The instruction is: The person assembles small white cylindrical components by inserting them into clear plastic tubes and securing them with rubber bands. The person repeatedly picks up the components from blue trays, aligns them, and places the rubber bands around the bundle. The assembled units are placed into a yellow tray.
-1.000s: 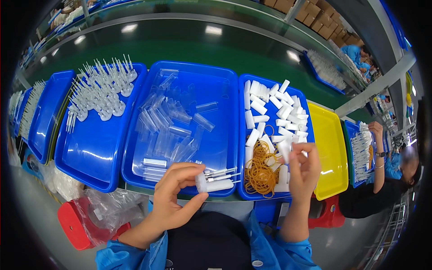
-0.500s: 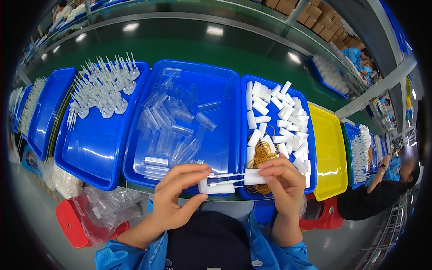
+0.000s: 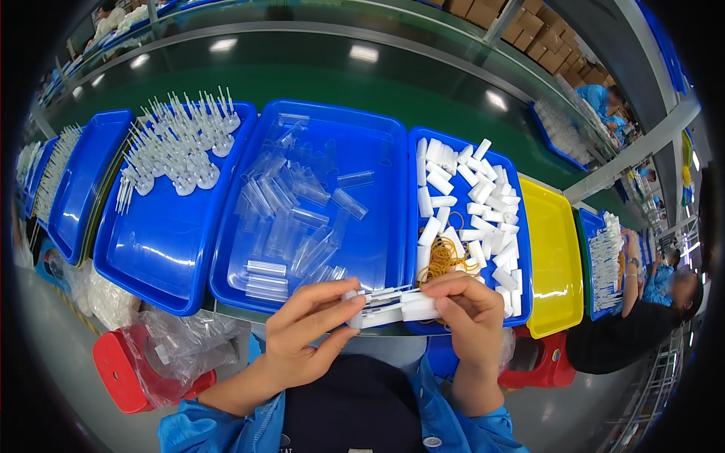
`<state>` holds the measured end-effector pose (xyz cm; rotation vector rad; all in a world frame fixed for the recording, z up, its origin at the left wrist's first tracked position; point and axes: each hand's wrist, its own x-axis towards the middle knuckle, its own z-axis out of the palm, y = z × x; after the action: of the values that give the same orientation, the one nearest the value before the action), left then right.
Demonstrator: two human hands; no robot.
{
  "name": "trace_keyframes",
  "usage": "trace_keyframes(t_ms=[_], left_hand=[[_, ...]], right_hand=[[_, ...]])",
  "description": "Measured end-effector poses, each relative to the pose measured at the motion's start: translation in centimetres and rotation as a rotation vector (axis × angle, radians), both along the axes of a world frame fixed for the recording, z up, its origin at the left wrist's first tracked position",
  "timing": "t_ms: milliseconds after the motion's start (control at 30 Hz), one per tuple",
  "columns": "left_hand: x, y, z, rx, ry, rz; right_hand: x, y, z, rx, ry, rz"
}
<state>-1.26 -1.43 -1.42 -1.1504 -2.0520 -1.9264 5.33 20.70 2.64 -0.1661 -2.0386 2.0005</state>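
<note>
My left hand point(image 3: 306, 332) and my right hand point(image 3: 464, 311) together hold a small bundle of white plastic pieces point(image 3: 393, 308) over the near edge of the trays. The left fingers pinch its left end, the right fingers grip its right end. Behind my hands sits a blue tray of clear plastic tubes point(image 3: 302, 219). To its right a blue tray holds white caps point(image 3: 468, 204) and a pile of tan rubber bands point(image 3: 442, 258), just beyond my right hand.
A blue tray at left holds white pronged parts point(image 3: 177, 147). More blue trays point(image 3: 72, 189) lie further left. A yellow tray point(image 3: 555, 257) is at right. A red stool with clear bags point(image 3: 151, 359) stands lower left. Another person point(image 3: 642, 309) works at right.
My right hand came back from the cap tray and joined the left hand. Both hands now grip the white bundle, which has grown longer to the right.
</note>
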Motion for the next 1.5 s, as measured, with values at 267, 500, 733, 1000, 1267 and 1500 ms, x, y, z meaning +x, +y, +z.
trace_keyframes(t_ms=[267,500,733,1000,1267,1500], left_hand=[[-0.3,-0.3,0.1,-0.026,-0.056,-0.018],[0.1,-0.3,0.0,-0.017,-0.155,-0.062],[0.1,-0.2,0.1,-0.035,-0.101,-0.032],[0.0,-0.2,0.3,-0.051,-0.080,-0.012],[0.1,0.3,-0.1,-0.024,-0.134,-0.008],[0.4,1.0,0.4,0.167,-0.356,-0.046]], right_hand=[[-0.1,-0.2,-0.1,0.473,0.156,-0.039],[-0.2,-1.1,-0.3,0.494,0.158,-0.057],[0.5,-2.3,0.4,0.656,0.224,-0.100],[0.1,-3.7,0.1,0.603,0.239,0.000],[-0.6,-1.3,-0.1,0.694,0.334,0.141],[-1.2,9.3,-2.1,0.952,-0.179,-0.474]])
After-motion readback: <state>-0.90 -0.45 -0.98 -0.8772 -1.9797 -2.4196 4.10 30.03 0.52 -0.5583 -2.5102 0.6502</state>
